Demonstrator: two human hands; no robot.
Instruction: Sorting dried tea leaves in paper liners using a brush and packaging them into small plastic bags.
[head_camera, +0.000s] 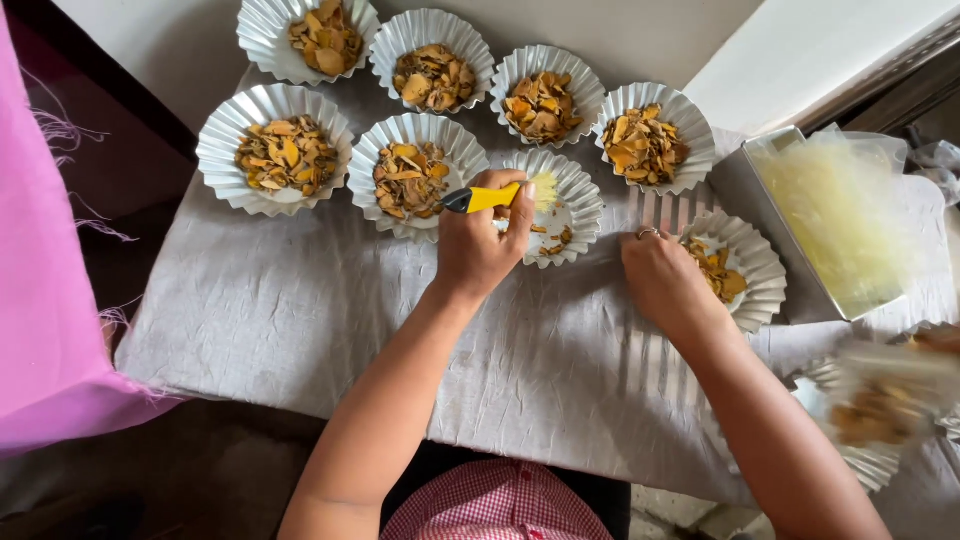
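Observation:
My left hand (478, 240) grips a small brush with a yellow and black handle (484, 198); its pale bristles rest inside a white fluted paper plate (580, 196) that holds only a few orange-brown dried slices. My right hand (664, 278), with a ring on one finger, rests on the rim of another fluted plate (762, 262) holding a few slices. Whether its fingers pinch anything is hidden.
Several fluted plates full of dried orange slices (288, 152) stand in two rows at the back of the grey cloth-covered table (300, 310). A metal tray with a clear plastic bag (840, 215) sits at right. Pink fabric (40, 300) hangs at left. A blurred filled plate (880, 410) is lower right.

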